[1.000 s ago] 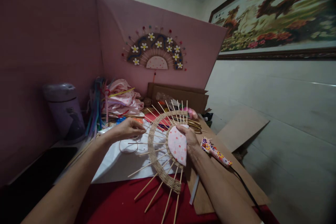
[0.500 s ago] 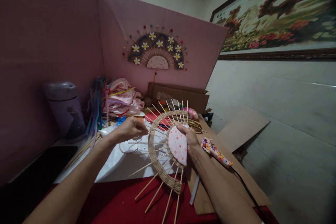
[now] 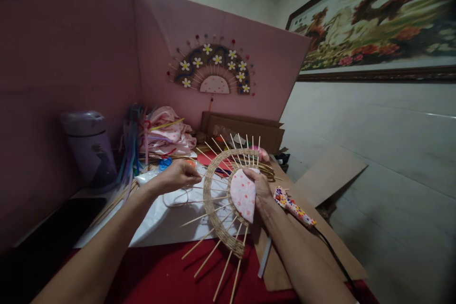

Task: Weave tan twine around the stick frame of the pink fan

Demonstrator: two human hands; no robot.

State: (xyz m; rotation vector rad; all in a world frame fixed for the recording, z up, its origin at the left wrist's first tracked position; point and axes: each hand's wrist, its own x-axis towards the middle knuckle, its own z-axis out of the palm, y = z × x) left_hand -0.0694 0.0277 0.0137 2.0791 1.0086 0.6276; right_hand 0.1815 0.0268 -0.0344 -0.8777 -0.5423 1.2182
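**Half-round fan (image 3: pixel 242 192) held sideways above the red-covered counter (image 3: pixel 153 273)**

The left hand (image 3: pixel 181 173) had its fingertips pressed together, seemingly on thin cord (image 3: pixel 167 204), just beside the outer woven band (image 3: pixel 208 190). Doing this well probably called for a light, even pull that kept the cord snug without bending the sticks (image 3: pixel 197 244). The fan's curved side faced left, its sticks spreading far, left and near; its straight edge, the long axis, ran far to near, the near end slightly further left. The right hand (image 3: pixel 261 187) gripped that edge, thumb on the dotted panel (image 3: pixel 243 202). A glue gun (image 3: pixel 294 209) lay farther right.
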